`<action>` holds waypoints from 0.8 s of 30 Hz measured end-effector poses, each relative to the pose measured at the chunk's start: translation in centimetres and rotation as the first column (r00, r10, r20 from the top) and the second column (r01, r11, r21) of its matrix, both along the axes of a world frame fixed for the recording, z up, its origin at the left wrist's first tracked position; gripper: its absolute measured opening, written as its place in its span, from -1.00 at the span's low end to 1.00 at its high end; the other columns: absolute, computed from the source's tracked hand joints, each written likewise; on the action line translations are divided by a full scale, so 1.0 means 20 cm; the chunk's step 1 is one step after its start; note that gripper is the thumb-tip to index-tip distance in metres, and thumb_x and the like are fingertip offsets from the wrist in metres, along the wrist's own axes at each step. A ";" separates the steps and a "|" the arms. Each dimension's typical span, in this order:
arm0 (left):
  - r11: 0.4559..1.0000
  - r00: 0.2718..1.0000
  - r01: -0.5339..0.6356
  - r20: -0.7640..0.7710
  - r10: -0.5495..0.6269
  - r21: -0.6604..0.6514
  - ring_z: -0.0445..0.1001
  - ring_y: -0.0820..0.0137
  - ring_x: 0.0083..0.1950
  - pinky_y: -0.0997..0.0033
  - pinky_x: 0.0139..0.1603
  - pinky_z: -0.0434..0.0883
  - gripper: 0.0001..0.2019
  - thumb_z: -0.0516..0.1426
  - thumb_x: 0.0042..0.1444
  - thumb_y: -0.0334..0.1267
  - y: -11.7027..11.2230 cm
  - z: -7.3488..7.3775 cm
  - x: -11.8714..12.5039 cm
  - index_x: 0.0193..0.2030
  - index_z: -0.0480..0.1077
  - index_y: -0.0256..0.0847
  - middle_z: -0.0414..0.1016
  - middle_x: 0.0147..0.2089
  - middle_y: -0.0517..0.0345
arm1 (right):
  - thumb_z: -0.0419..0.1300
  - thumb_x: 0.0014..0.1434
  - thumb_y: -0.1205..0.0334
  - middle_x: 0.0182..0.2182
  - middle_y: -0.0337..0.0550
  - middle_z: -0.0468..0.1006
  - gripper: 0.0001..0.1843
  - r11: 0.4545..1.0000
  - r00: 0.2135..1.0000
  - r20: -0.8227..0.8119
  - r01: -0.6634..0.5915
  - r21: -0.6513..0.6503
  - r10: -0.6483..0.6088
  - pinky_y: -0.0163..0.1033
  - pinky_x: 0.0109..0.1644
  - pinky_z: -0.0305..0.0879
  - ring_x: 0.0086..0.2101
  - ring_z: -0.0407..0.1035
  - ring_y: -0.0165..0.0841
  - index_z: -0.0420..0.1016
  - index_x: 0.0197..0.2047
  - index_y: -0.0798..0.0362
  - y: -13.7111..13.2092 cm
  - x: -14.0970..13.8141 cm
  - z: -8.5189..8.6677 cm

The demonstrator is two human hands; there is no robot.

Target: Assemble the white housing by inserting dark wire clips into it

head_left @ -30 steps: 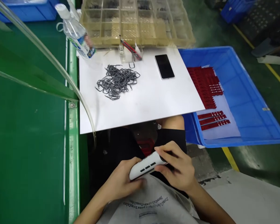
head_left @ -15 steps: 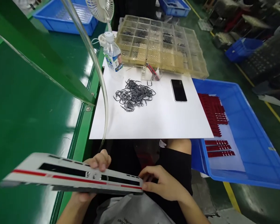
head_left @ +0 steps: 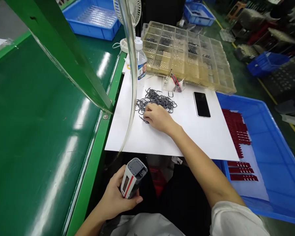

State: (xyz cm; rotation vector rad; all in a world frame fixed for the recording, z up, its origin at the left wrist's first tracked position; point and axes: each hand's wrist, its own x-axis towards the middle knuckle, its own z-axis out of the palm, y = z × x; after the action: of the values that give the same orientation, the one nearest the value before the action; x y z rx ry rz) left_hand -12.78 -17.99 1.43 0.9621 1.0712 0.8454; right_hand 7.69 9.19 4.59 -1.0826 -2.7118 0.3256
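Note:
My left hand is wrapped round a white toy train car with a red stripe. The train's dark grey end face points up toward me, and much of its length is hidden. On the white board, my right hand reaches into the near left edge of a pile of thin dark grey bent pieces. Its fingertips are pinched together among them; what they hold is hidden. A single dark ring-shaped piece lies just behind the pile.
On the white board are a phone, a water bottle and a small clear box with tools. Behind stands a compartment tray. At right, a blue bin holds dark red strips. A clear tube hangs at left.
My right hand has left the train and moved forward to the grey pile. The train, now in my left hand alone, has turned from side-on to end-up. My view has shifted left.

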 end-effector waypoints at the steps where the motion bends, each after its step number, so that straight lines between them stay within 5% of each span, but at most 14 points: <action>1: 1.000 1.000 -0.018 -0.008 0.018 -0.002 0.45 0.42 -0.51 0.51 -0.49 0.37 -0.57 0.54 -0.01 -0.14 0.01 0.01 0.00 -0.17 0.43 -0.19 0.59 -0.45 0.19 | 0.17 0.49 0.45 -0.06 0.06 0.57 -0.73 1.000 1.000 0.013 -0.013 -0.009 0.013 -0.09 -0.08 0.10 -0.05 0.36 -0.14 0.68 -0.19 0.08 0.01 -0.01 0.00; 9: 1.000 0.998 0.001 -0.059 -0.001 -0.006 0.42 0.40 -0.44 0.46 -0.43 0.38 -0.62 0.50 0.05 -0.03 0.01 0.00 0.00 -0.28 0.49 -0.23 0.55 -0.42 0.14 | 0.20 0.51 0.41 0.04 0.09 0.54 -0.82 0.998 0.998 0.030 -0.058 -0.023 0.059 -0.10 -0.05 0.12 0.01 0.36 -0.11 0.67 -0.03 0.11 0.02 0.00 -0.02; 13: 1.000 0.994 0.014 -0.109 -0.016 -0.014 0.39 0.42 -0.46 0.47 -0.43 0.35 -0.66 0.48 0.04 -0.09 0.01 0.01 0.02 -0.32 0.46 -0.22 0.51 -0.43 0.19 | 0.16 0.50 0.40 0.01 0.06 0.53 -0.79 0.998 0.999 0.014 -0.030 -0.053 0.031 -0.07 -0.02 0.17 -0.01 0.37 -0.12 0.64 -0.12 0.09 0.03 0.00 -0.03; 20: 0.998 0.993 0.044 -0.108 -0.049 -0.045 0.34 0.44 -0.46 0.47 -0.42 0.32 -0.63 0.47 0.04 -0.05 0.01 0.03 0.04 -0.32 0.43 -0.21 0.49 -0.44 0.20 | 0.02 0.60 0.33 0.00 0.05 0.57 -0.77 0.999 0.975 -0.221 -0.037 0.007 0.038 -0.03 0.13 0.34 -0.04 0.39 -0.15 0.50 -0.06 0.06 0.07 0.03 0.03; 24: 0.999 0.987 0.036 -0.155 -0.036 -0.001 0.34 0.44 -0.46 0.47 -0.41 0.30 -0.63 0.47 0.07 -0.05 0.01 0.03 0.04 -0.31 0.44 -0.20 0.49 -0.45 0.21 | -0.07 0.64 0.25 -0.08 -0.05 0.57 -0.74 0.999 0.949 -0.315 -0.025 -0.040 0.011 -0.09 0.10 0.38 -0.06 0.43 -0.21 0.41 -0.05 0.03 0.03 0.20 0.09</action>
State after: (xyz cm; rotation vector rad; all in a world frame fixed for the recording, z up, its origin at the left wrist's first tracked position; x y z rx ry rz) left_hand -12.04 -17.80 1.93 1.0589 1.1825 0.7513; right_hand 11.78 9.79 6.36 -0.9269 -2.4415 0.5154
